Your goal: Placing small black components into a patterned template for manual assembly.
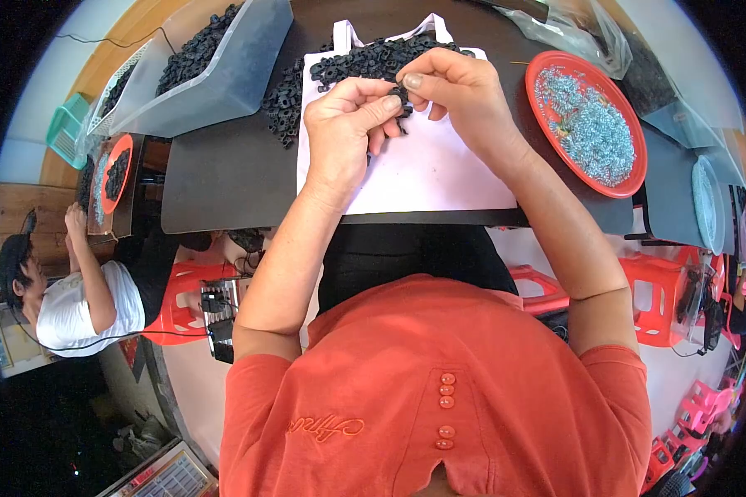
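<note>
Over a white cloth bag (439, 178) on the dark table, my two hands meet. My left hand (344, 124) is closed, its thumb and fingers pinching a small black part (401, 97). At the upper end of that part, my right hand (464, 95) has its thumb and forefinger pressed together; whatever sits between those fingertips is too small to make out. Just beyond my hands, a heap of similar black parts (373, 60) lies on the bag and spills off its left side. To the right, a red plate (638, 170) holds many small silvery-blue pieces (596, 141).
A translucent bin (244, 79) of black parts stands at the far left. Clear plastic bags (601, 37) lie at the far right. Another person (99, 290) works at the left beside an orange plate (126, 157). Red stools (650, 286) stand beyond the table edge.
</note>
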